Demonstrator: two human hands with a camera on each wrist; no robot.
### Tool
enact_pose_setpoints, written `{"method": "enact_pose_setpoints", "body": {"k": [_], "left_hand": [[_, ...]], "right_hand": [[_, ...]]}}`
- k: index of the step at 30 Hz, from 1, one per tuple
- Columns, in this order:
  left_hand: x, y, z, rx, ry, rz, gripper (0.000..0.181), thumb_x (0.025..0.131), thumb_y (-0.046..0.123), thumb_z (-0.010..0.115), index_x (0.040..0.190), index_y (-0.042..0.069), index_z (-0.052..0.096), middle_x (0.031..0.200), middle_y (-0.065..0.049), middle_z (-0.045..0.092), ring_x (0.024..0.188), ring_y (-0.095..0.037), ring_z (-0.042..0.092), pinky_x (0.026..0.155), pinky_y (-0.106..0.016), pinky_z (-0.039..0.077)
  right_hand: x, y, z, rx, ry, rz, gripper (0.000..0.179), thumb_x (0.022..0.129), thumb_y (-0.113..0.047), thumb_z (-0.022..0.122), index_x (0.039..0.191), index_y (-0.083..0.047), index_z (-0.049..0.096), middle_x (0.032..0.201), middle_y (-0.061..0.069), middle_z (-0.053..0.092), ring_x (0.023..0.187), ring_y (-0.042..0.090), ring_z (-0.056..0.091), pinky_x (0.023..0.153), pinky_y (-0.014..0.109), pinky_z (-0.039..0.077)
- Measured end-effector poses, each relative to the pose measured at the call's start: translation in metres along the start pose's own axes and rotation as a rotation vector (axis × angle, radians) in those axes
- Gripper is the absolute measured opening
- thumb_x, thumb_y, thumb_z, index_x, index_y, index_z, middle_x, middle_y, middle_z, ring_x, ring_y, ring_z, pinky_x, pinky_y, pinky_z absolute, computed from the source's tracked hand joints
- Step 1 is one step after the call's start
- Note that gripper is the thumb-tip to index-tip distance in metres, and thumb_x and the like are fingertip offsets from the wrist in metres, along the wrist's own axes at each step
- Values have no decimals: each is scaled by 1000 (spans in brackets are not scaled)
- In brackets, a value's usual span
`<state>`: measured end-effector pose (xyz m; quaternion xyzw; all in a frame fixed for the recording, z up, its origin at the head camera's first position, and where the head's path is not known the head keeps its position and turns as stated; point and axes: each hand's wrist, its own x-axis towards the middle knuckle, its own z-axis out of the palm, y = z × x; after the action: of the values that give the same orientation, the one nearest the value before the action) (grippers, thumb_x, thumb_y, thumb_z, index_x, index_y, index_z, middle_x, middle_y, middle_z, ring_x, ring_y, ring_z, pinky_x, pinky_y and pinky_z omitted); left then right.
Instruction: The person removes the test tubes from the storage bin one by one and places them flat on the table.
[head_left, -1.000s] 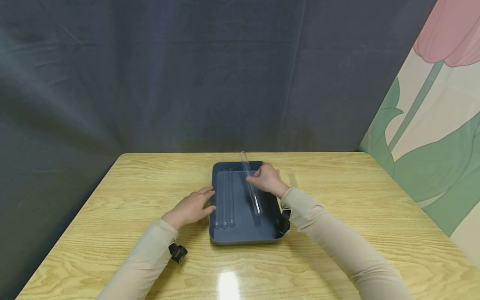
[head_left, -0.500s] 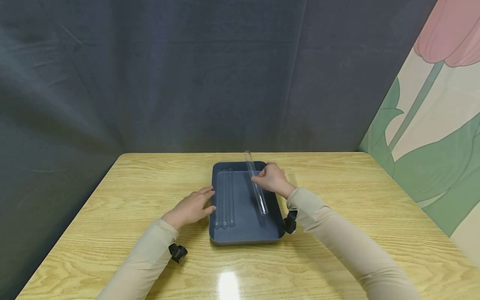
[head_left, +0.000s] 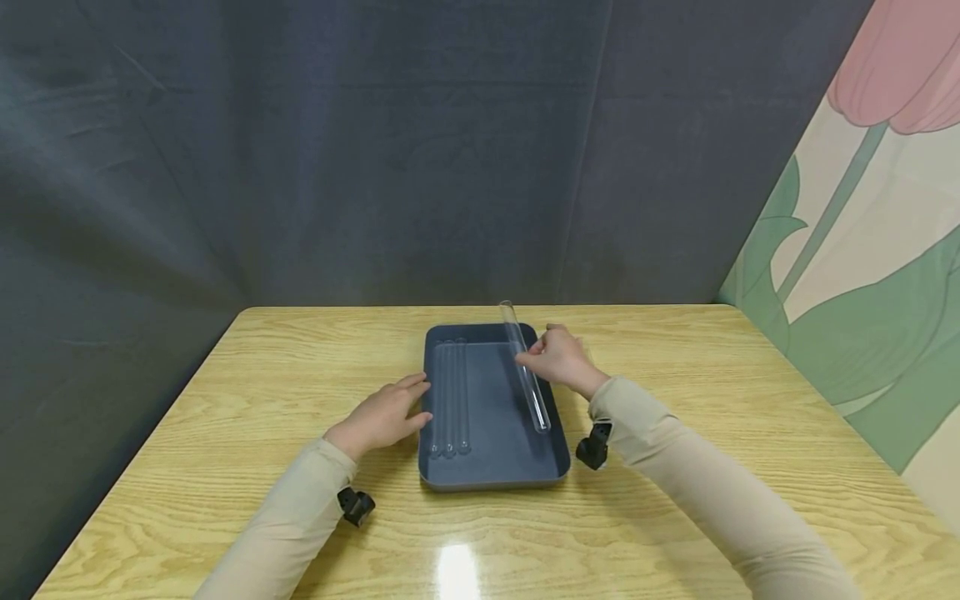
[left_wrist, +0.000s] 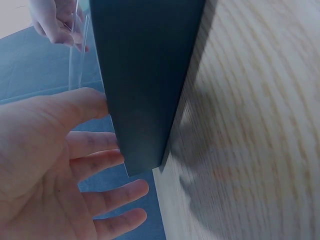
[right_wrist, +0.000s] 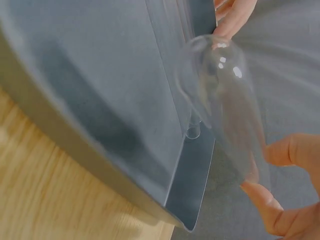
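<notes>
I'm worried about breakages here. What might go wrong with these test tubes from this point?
The tilted test tube might slip, since the right hand only pinches it. Its rounded lower end could knock the tray, over which it hangs. With the left hand at the tray's side, a nudge might set the three test tubes lying inside rolling.

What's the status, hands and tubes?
Right hand pinches clear tube, tilted over tray. Left hand at tray's left rim. Three other tubes lie inside, left side.
</notes>
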<state>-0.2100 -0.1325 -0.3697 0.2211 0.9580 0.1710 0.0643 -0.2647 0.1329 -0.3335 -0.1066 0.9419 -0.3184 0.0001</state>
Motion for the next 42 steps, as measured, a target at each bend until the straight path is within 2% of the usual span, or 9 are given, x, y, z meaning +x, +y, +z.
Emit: {"method": "enact_pose_setpoints", "body": {"k": [5,11,16,20,26,29,33,37,42], "left_hand": [[0,0,1,-1,-4,-1,53,94,21,58,137,-7,42,146,-21,34,129,-38,38,105,-48,34],[-1,0,1,-8,-4,3,53,94,20,58,136,-8,43,146,-21,34,130,-38,38,105,-49,34],[-1,-1,2,-9,-3,3,54,94,21,59,137,-7,43,146,-21,34,130,-38,38,105,-48,34],[0,-2,2,-3,2,3,54,94,22,59,137,-7,43,146,-20,35,129,-38,39,105,-48,35],[0,-1,1,-3,2,-5,54,94,23,59,137,-6,43,146,-20,34,129,-38,39,105,-47,35],[0,-1,1,-1,4,-1,54,94,23,59,137,-6,43,146,-20,34,128,-38,40,104,-48,36],[0,-3,1,-4,4,4,54,94,24,58,137,-6,43,146,-20,34,128,-38,40,104,-48,36],[-1,-3,1,-9,-2,5,55,95,24,58,138,-6,42,147,-20,33,128,-38,40,104,-48,35],[-1,-3,1,-18,-5,8,55,95,23,57,138,-6,41,147,-20,32,128,-39,40,104,-48,35]], "right_hand": [[-3,3,-5,-15,-2,5,26,84,-20,64,71,3,66,134,35,41,131,43,32,106,66,9],[-7,8,-10,-8,-1,-11,26,84,-17,64,73,5,68,128,35,47,134,43,27,104,70,4],[-9,13,-14,-21,-1,-11,25,85,-16,63,77,7,68,129,37,45,133,44,28,103,70,7],[-12,16,-17,-39,7,-4,26,84,-17,64,78,8,68,132,39,40,131,46,30,105,68,11],[-16,22,-22,-45,14,9,27,83,-18,64,79,8,68,133,40,38,126,49,35,105,58,28],[-18,27,-24,-51,18,17,27,83,-19,64,78,8,68,134,41,36,109,47,52,101,55,36],[-21,34,-27,-56,13,35,28,84,-20,63,77,7,67,136,41,33,94,47,59,98,55,39],[-22,39,-30,-57,15,39,28,85,-20,62,77,7,66,132,41,38,111,51,48,100,56,37],[-24,46,-34,-70,26,41,29,84,-19,61,79,8,67,128,42,41,117,51,44,98,54,39]]}}
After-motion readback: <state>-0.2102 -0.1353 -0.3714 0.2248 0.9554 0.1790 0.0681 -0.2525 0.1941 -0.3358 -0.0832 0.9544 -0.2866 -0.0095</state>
